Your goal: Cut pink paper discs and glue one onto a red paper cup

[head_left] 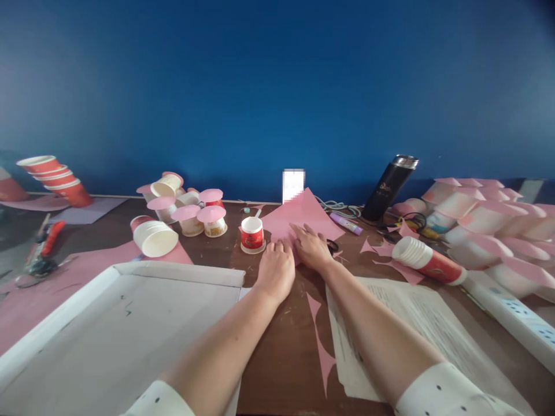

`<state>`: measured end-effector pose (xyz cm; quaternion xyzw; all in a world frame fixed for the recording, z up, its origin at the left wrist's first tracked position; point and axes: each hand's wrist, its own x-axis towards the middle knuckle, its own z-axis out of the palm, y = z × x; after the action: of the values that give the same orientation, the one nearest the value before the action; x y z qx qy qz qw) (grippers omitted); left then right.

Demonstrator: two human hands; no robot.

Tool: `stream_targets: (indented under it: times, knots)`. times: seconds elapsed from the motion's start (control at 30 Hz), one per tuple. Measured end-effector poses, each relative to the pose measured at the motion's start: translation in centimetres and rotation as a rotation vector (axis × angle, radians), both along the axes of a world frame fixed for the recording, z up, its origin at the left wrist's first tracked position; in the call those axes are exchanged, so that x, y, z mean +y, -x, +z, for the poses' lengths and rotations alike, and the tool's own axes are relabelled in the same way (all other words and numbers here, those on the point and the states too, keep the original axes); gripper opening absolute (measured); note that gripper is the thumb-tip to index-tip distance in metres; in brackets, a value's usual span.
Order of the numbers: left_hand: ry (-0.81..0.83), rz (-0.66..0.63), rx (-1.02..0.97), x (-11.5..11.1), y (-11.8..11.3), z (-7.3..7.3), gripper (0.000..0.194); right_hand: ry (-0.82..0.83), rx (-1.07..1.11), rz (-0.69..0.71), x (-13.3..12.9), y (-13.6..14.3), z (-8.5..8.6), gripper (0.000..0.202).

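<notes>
A sheet of pink paper (pixel 306 211) lies on the brown table straight ahead, its far corner pointing at the wall. My left hand (pixel 276 268) is closed at the paper's near left edge, fingers curled over it; the fingertips are partly hidden. Stretched out flat, my right hand (pixel 311 247) rests on the sheet with its fingers apart. Just left of my left hand stands a red and white paper cup (pixel 252 233), upright on a pale rim. Part of a black scissors-like handle (pixel 333 247) shows beside my right hand.
Left are a white box lid (pixel 173 329), cups with pink discs (pixel 188 214) and stacked red cups (pixel 65 182). Right are a black thermos (pixel 388 190), a glue stick (pixel 346 223), pink scraps (pixel 319 341), printed sheets (pixel 399 312), a cup stack (pixel 429 260) and a power strip (pixel 515 318).
</notes>
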<state>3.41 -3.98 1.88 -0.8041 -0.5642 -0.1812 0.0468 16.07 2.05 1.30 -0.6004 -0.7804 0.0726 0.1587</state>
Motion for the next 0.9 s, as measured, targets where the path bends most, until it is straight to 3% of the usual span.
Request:
stream_targets:
  times: [0.17, 0.37, 0.47, 0.57, 0.9]
  knots:
    - [0.043, 0.123, 0.069, 0.5, 0.6, -1.4, 0.053, 0.037, -0.044, 0.037, -0.2, 0.2, -0.2, 0.059]
    - [0.075, 0.114, 0.035, 0.8, 0.8, -1.9, 0.053, -0.015, -0.056, 0.059, -1.4, 0.3, 0.5, 0.058]
    - [0.068, 0.108, -0.016, 0.9, 0.9, -2.0, 0.051, -0.015, -0.038, -0.005, -1.6, 0.3, 0.8, 0.055]
    - [0.058, 0.104, -0.053, 1.0, 1.3, -2.1, 0.054, 0.007, 0.029, -0.054, -1.4, 0.0, 0.7, 0.055]
    - [0.087, 0.129, -0.133, 1.1, 1.7, -1.4, 0.061, 0.048, 0.269, -0.017, -0.5, -0.6, -0.2, 0.058]
